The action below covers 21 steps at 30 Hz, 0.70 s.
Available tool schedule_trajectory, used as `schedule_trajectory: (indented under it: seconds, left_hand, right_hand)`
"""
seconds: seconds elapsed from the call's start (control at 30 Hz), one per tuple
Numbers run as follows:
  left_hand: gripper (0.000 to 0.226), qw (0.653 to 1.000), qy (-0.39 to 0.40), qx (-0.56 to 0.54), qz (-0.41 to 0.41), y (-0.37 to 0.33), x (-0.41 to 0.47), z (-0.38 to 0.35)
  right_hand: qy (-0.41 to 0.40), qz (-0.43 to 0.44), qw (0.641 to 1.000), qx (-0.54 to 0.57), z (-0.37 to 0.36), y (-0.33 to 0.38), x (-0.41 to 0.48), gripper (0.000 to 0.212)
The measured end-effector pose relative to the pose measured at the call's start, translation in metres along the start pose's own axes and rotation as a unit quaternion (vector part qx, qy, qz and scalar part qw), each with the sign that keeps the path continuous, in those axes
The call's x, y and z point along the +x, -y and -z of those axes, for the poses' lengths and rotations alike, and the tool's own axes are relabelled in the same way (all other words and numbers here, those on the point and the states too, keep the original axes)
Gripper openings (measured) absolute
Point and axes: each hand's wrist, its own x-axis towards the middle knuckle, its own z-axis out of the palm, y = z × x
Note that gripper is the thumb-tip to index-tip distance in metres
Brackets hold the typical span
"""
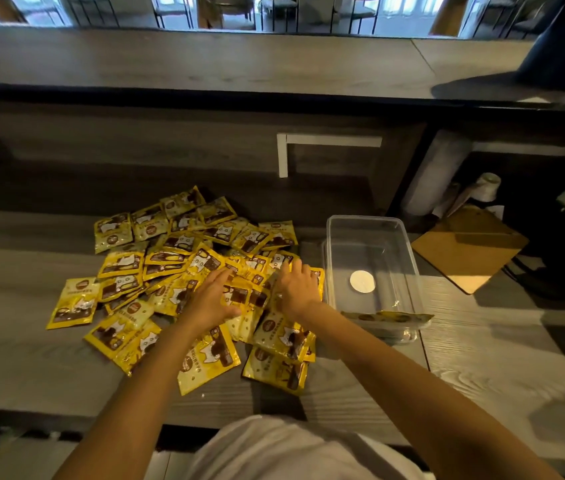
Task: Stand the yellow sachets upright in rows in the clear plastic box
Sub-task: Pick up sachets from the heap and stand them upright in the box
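Closest to me, my white shirt (291, 452) fills the bottom edge, and both my bare forearms reach out over the grey wood-grain desk (482, 358). A loose, overlapping heap of yellow foil sachets (125, 265) with brown and white printing lies flat on the desk in front of me, spreading off to my left.

My left hand (210, 299) rests palm-down on the middle of the heap, fingers stretched out and spread, gripping nothing. My right hand (296, 285) sits just beside it on the heap's right edge, fingers bent down into the sachets; I cannot tell whether it has hold of one.

Just right of that hand stands the clear plastic rectangular box (409, 251). At its near end a few upright sachets (388, 318) sit on edge, their top edges showing at the rim. A round white sticker (362, 281) shows on the box's floor, and the rest of the floor is bare.

Beyond the box to the right a flat brown board (468, 249) lies on the desk, with a white roll (487, 187) behind it. Further back a white L-shaped bracket (284, 150) is fixed to the dark upright panel, below a raised wooden counter (239, 64). A dark trouser leg (558, 43) and shoe stand on that counter at the far right.
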Motion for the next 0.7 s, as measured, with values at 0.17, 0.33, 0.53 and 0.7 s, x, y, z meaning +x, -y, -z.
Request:
schedule_trajectory:
  seconds: [0.17, 0.33, 0.53, 0.7]
  left_hand:
    - [0.064, 0.985, -0.045, 0.167, -0.025, -0.004, 0.006, 0.004]
    - [0.036, 0.976, -0.079, 0.201, -0.015, -0.020, 0.017, 0.011]
    - [0.021, 0.979, -0.203, 0.034, 0.001, -0.067, 0.027, 0.040]
    - [0.008, 0.950, -0.198, -0.240, -0.024, -0.118, 0.027, 0.058]
  right_hand:
    - [-0.043, -0.014, 0.999, 0.010, 0.015, -0.003, 0.000, 0.043]
    - [-0.108, -0.051, 0.981, 0.156, 0.040, -0.011, 0.000, 0.032]
    - [-0.169, -0.114, 0.915, 0.348, 0.076, -0.052, 0.004, 0.017]
    - [-0.224, -0.120, 0.856, 0.451, 0.093, -0.081, -0.006, 0.044]
